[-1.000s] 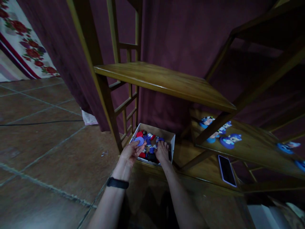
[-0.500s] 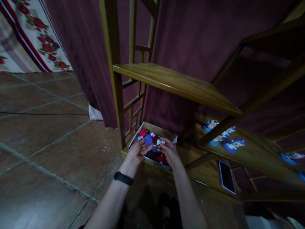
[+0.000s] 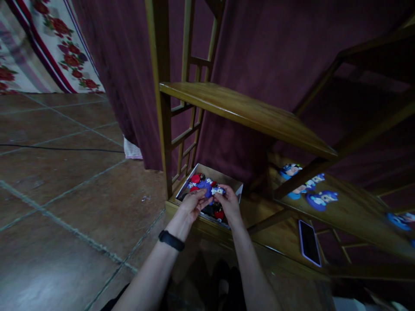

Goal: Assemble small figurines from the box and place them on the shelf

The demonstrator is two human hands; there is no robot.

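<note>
Hands (image 3: 193, 202) (image 3: 231, 204) drawn closer, figurine (image 3: 218, 190) between them, beside purple disc (image 3: 205, 185), above box (image 3: 228, 178)

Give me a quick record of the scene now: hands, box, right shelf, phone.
Left hand: holds purple disc
Right hand: holds small figure near the disc
Disc touching figure: cannot tell
Box: beneath both hands; red and dark pieces inside
Right shelf: several blue and purple figures
Phone: on lower board, right of box
</note>
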